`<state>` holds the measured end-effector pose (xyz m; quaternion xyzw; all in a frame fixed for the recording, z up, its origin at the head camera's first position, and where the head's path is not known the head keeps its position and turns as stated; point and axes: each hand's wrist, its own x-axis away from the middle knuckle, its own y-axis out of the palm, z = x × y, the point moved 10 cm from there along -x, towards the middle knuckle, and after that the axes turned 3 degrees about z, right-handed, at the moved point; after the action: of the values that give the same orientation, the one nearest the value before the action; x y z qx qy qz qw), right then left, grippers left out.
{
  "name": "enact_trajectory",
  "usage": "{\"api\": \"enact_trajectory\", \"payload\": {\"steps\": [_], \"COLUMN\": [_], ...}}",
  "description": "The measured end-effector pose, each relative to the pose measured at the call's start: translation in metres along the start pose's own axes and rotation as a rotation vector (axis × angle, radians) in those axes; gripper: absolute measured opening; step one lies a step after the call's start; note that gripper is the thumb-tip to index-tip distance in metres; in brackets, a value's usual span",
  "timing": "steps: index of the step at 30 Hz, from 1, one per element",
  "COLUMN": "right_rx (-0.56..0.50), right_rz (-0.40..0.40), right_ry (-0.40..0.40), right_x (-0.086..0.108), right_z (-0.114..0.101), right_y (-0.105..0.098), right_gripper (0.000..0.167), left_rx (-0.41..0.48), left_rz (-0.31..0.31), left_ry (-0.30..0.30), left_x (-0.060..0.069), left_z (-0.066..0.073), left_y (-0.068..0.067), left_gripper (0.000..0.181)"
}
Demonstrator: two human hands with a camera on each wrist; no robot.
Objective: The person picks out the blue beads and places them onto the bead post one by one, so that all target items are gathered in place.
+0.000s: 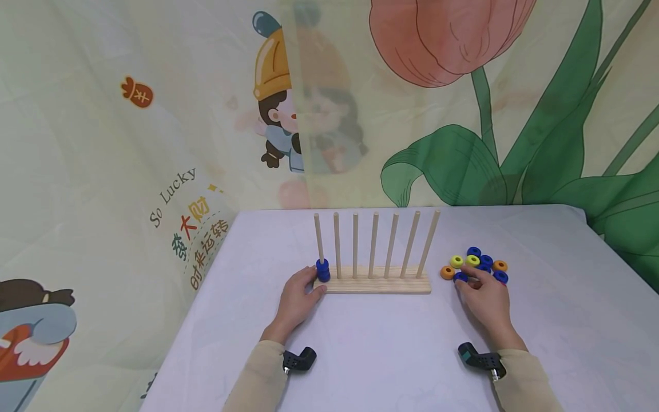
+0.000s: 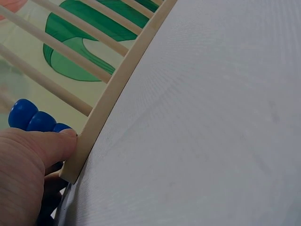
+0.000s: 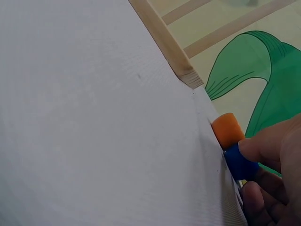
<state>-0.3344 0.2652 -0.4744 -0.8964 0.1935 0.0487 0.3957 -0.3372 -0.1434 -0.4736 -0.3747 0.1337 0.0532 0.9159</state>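
A wooden peg rack [image 1: 378,286] with a row of upright pegs stands on the table. Its leftmost peg carries a short stack of blue beads [image 1: 322,270]; three show in the left wrist view. My left hand [image 1: 301,294] grips the left end of the base, the thumb [image 2: 61,143] on the front edge beside the lowest blue bead. To the right of the rack, my right hand [image 1: 486,300] pinches a blue bead [image 3: 240,162] between thumb and fingers at the near side of a loose bead group. An orange bead [image 3: 228,130] lies right against it.
Around the right hand lie more loose beads: yellow beads [image 1: 456,261], blue beads [image 1: 474,252] and an orange bead [image 1: 500,265]. A white cloth covers the table [image 1: 381,349]. Behind its far edge hangs a printed curtain [image 1: 334,189].
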Motion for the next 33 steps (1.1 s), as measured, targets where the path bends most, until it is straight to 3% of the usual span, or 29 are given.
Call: {"api": "enact_trajectory", "payload": {"steps": [16,33], "right_rx": [0.038,-0.053], "right_rz": [-0.082,-0.054], "right_ry": [-0.029,0.002], "right_x": [0.006,0.013], "right_z": [-0.004,-0.018], "right_y": [0.006,0.0], "right_gripper": [0.039,0.048], "left_rx": [-0.029,-0.016], "left_rz": [0.01,-0.001], "left_ry": [0.009,-0.005], "left_x": [0.0,0.001], "left_z": [0.0,0.0], "left_y": [-0.001,-0.001], "left_gripper": [0.048,0.049]}}
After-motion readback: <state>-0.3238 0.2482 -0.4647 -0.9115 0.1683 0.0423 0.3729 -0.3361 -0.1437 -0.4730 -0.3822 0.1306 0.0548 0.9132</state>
